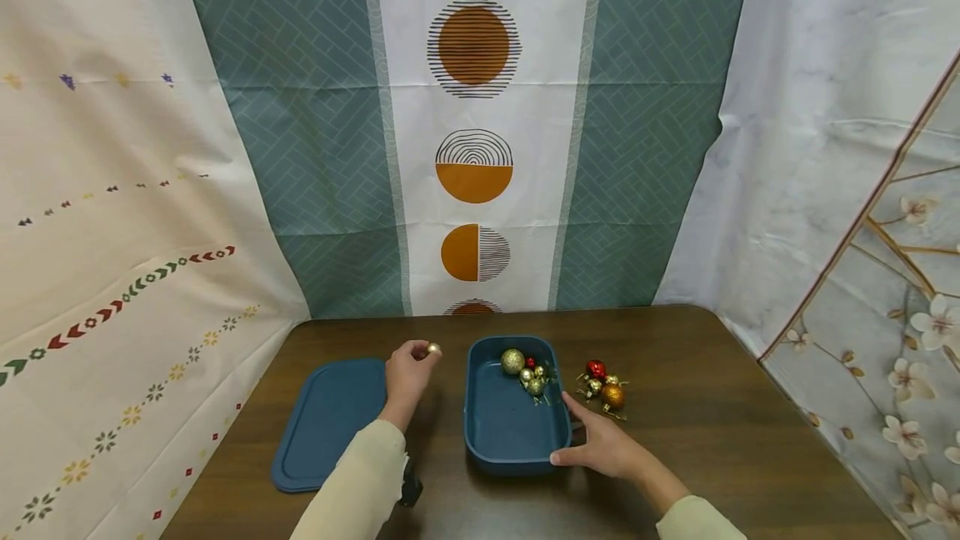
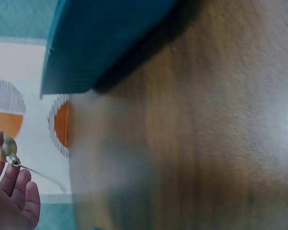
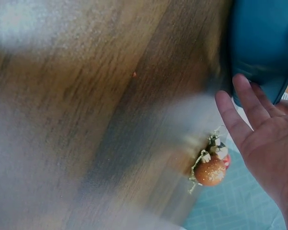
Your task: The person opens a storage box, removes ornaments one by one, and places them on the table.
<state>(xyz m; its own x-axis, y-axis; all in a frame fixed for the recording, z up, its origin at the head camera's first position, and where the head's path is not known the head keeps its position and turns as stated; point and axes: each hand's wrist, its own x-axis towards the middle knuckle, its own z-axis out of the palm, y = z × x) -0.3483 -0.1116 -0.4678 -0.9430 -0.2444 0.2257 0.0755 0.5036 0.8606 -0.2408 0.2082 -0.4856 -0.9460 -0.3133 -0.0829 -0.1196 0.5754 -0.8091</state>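
My left hand (image 1: 410,373) pinches a small gold Christmas bauble (image 1: 432,348) between thumb and fingertips, raised left of a blue box (image 1: 517,467). In the left wrist view the bauble (image 2: 8,148) shows its metal cap and a string trailing from it. Inside the box, toward its far end, lie a larger glittery gold bauble (image 1: 513,362), several smaller gold ones and a little red one. My right hand (image 1: 607,444) rests against the box's right side, thumb at the near corner of the rim. Its fingers (image 3: 249,103) are spread and fairly straight along the outer wall.
Right of the box sits a small cluster of baubles: a red one (image 1: 596,369), an orange one (image 1: 612,395) and gold ones with strings. A flat blue lid (image 1: 330,423) lies at the left of the brown wooden table (image 1: 705,432). Patterned cloths hang behind and at both sides.
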